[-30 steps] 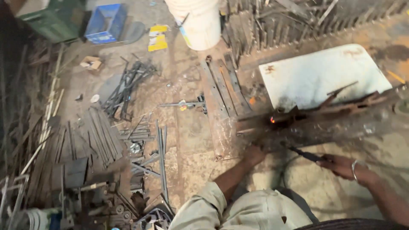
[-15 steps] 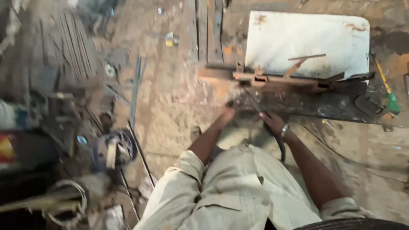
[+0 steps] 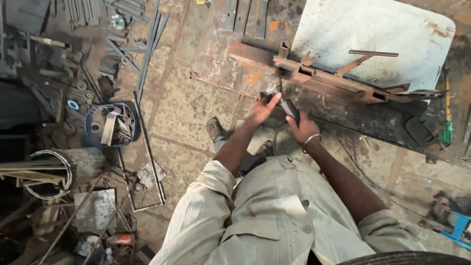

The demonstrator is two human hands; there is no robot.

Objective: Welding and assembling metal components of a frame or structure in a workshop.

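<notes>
Rusty steel frame (image 3: 338, 81) lay just beyond my hands, its long axis running from above my left hand away to the right and slightly toward me. My right hand (image 3: 302, 128) was closed round a dark tool handle (image 3: 290, 109), its tip near the frame's left end. My left hand (image 3: 263, 107) was half open, fingers extended, touching the same tool; it was the nearer to that end. Frame rested on a dark plate (image 3: 373, 122) on the workshop floor (image 3: 181, 108), a white sheet (image 3: 373, 29) behind and scrap bars (image 3: 122, 49) far left.
</notes>
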